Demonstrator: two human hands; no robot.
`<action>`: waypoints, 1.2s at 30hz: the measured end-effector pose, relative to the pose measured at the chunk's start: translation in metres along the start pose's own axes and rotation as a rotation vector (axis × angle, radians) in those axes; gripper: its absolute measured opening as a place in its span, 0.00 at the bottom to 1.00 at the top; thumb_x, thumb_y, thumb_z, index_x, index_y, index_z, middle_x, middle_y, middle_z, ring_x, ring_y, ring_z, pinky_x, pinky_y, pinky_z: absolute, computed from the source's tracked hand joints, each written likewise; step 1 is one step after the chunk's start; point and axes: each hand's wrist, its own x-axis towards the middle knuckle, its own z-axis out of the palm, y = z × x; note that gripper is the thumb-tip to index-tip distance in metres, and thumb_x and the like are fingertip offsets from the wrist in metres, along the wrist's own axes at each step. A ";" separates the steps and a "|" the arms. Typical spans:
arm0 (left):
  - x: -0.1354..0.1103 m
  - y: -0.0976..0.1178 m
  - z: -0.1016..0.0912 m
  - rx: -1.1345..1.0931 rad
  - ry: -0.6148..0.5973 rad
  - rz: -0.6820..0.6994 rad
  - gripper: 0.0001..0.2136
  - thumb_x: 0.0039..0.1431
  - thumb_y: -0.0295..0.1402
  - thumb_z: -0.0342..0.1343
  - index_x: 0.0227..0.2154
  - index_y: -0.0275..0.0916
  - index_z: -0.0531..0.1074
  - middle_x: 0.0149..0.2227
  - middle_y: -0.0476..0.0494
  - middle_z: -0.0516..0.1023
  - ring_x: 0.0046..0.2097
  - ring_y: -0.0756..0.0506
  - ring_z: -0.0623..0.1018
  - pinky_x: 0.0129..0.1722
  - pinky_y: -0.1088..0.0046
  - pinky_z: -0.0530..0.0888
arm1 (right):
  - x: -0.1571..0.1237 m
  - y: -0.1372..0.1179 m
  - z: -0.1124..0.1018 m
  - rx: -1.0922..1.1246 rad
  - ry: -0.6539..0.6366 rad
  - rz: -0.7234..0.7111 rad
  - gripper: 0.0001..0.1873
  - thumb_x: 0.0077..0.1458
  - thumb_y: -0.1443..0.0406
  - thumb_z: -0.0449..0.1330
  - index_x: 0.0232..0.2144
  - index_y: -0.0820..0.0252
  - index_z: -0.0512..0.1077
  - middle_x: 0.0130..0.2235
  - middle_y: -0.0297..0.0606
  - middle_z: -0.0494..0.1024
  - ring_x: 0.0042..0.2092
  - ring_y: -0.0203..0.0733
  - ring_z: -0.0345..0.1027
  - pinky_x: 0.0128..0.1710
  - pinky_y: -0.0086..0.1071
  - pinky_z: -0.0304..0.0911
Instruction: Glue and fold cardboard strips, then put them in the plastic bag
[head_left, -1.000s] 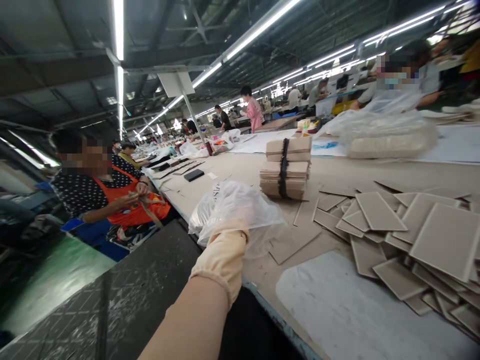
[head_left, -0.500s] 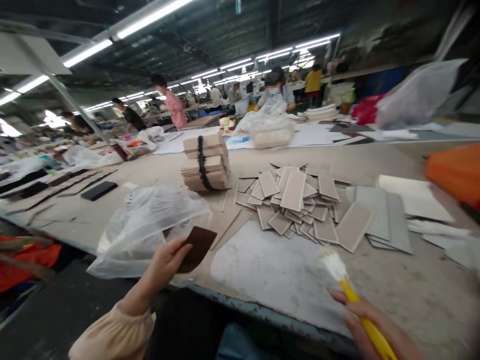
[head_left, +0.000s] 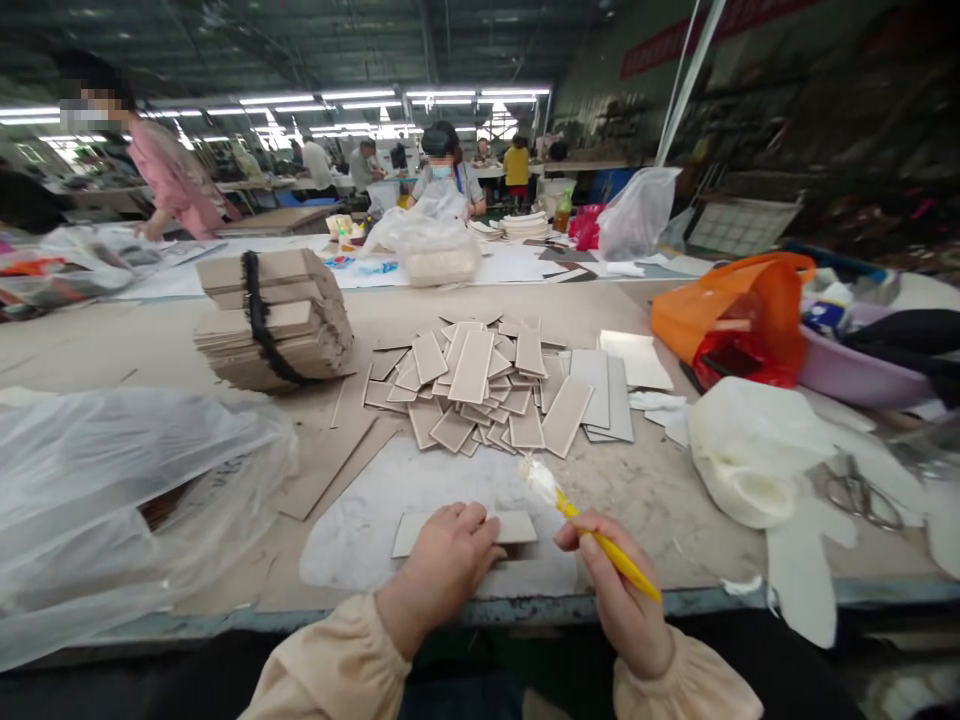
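Observation:
My left hand [head_left: 444, 565] lies with curled fingers on a flat grey card piece [head_left: 517, 526] that rests on a white glue-stained patch [head_left: 390, 500] at the table's near edge. My right hand [head_left: 619, 590] grips a yellow-handled brush [head_left: 592, 535] whose white bristle tip points up and left, just above the card's right end. A loose pile of similar grey card pieces [head_left: 487, 385] is spread out behind the patch.
A strapped bundle of card [head_left: 274, 315] stands at the back left. A clear plastic bag [head_left: 112, 480] fills the near left. On the right are a white bag [head_left: 750, 450], scissors [head_left: 855, 492], an orange bag [head_left: 739, 310] and a purple basin [head_left: 862, 370]. Other people work at tables behind.
The view swung right to the table. My left hand left the plastic bag with a dark piece and now rests on a grey card. My right hand brought the brush closer.

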 end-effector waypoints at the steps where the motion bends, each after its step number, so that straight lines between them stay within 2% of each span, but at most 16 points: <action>1: -0.003 0.004 0.004 -0.045 -0.021 -0.014 0.09 0.60 0.37 0.56 0.41 0.41 0.73 0.38 0.44 0.75 0.39 0.42 0.74 0.39 0.63 0.76 | 0.000 -0.001 -0.001 0.017 -0.015 -0.009 0.08 0.66 0.64 0.53 0.44 0.56 0.71 0.35 0.36 0.74 0.37 0.41 0.69 0.39 0.34 0.64; 3: -0.017 -0.001 0.008 -0.098 0.012 -0.065 0.14 0.61 0.38 0.55 0.48 0.41 0.71 0.44 0.41 0.75 0.44 0.41 0.74 0.44 0.60 0.76 | -0.001 -0.002 -0.001 0.070 -0.019 -0.003 0.09 0.66 0.63 0.53 0.44 0.56 0.72 0.31 0.35 0.73 0.34 0.40 0.67 0.36 0.33 0.63; 6: -0.050 -0.032 0.007 -0.066 0.113 -0.132 0.17 0.60 0.36 0.55 0.51 0.38 0.69 0.51 0.35 0.72 0.51 0.37 0.72 0.49 0.54 0.75 | 0.000 -0.003 0.002 0.162 0.032 0.126 0.12 0.67 0.59 0.52 0.42 0.58 0.71 0.26 0.32 0.69 0.29 0.38 0.63 0.31 0.32 0.60; 9: -0.076 -0.063 0.005 -0.074 0.107 -0.114 0.19 0.58 0.33 0.56 0.53 0.39 0.69 0.53 0.34 0.71 0.52 0.36 0.72 0.50 0.53 0.75 | 0.005 -0.003 0.009 0.268 0.090 0.312 0.16 0.66 0.53 0.52 0.38 0.58 0.71 0.22 0.30 0.66 0.25 0.37 0.59 0.28 0.30 0.57; 11: -0.085 -0.071 0.006 -0.126 0.102 -0.099 0.18 0.58 0.33 0.56 0.52 0.40 0.70 0.52 0.35 0.72 0.52 0.38 0.73 0.50 0.56 0.75 | 0.009 -0.002 0.013 0.368 0.110 0.395 0.17 0.64 0.51 0.53 0.36 0.58 0.70 0.20 0.29 0.64 0.24 0.36 0.57 0.26 0.29 0.55; 14: -0.088 -0.065 0.011 -0.211 0.130 -0.095 0.14 0.59 0.32 0.56 0.48 0.40 0.72 0.50 0.36 0.72 0.51 0.39 0.73 0.50 0.58 0.76 | 0.012 0.000 0.015 0.506 0.097 0.449 0.18 0.62 0.49 0.54 0.35 0.57 0.69 0.20 0.29 0.62 0.23 0.36 0.55 0.25 0.29 0.54; 17: -0.086 -0.052 0.018 -0.278 0.151 -0.084 0.13 0.59 0.31 0.57 0.48 0.39 0.72 0.49 0.36 0.72 0.51 0.40 0.73 0.49 0.59 0.76 | 0.010 0.005 0.015 0.541 0.045 0.411 0.20 0.63 0.48 0.52 0.34 0.57 0.70 0.21 0.30 0.61 0.24 0.36 0.55 0.25 0.29 0.54; 20: -0.086 -0.045 0.021 -0.326 0.180 -0.097 0.11 0.59 0.32 0.58 0.45 0.38 0.72 0.49 0.36 0.72 0.51 0.40 0.72 0.50 0.59 0.75 | 0.005 0.009 0.014 0.462 -0.016 0.323 0.22 0.63 0.48 0.52 0.30 0.58 0.73 0.22 0.32 0.63 0.26 0.37 0.55 0.27 0.30 0.54; 22: -0.086 -0.044 0.020 -0.355 0.191 -0.115 0.10 0.59 0.33 0.58 0.43 0.37 0.72 0.48 0.36 0.72 0.50 0.41 0.72 0.49 0.61 0.75 | 0.001 0.010 0.013 0.363 -0.068 0.295 0.18 0.63 0.52 0.55 0.30 0.58 0.74 0.23 0.33 0.64 0.27 0.38 0.57 0.29 0.31 0.55; 25: -0.086 -0.044 0.019 -0.393 0.182 -0.093 0.06 0.61 0.33 0.57 0.39 0.38 0.73 0.44 0.39 0.74 0.46 0.44 0.73 0.46 0.64 0.75 | -0.004 0.011 0.010 0.167 -0.139 0.323 0.11 0.60 0.57 0.59 0.36 0.58 0.76 0.25 0.33 0.67 0.29 0.40 0.60 0.30 0.32 0.57; 28: -0.086 -0.043 0.020 -0.403 0.202 -0.047 0.05 0.63 0.32 0.55 0.36 0.39 0.75 0.40 0.42 0.75 0.44 0.45 0.73 0.45 0.65 0.75 | -0.007 0.011 0.010 0.037 -0.160 0.362 0.11 0.58 0.57 0.61 0.38 0.58 0.76 0.26 0.33 0.69 0.29 0.41 0.62 0.28 0.32 0.57; 36: -0.091 -0.041 0.033 -0.366 0.327 0.008 0.04 0.62 0.27 0.55 0.35 0.38 0.75 0.38 0.43 0.77 0.43 0.47 0.74 0.44 0.69 0.76 | 0.001 0.008 0.031 0.099 -0.166 0.395 0.16 0.58 0.53 0.59 0.33 0.59 0.76 0.21 0.31 0.66 0.24 0.38 0.59 0.25 0.30 0.56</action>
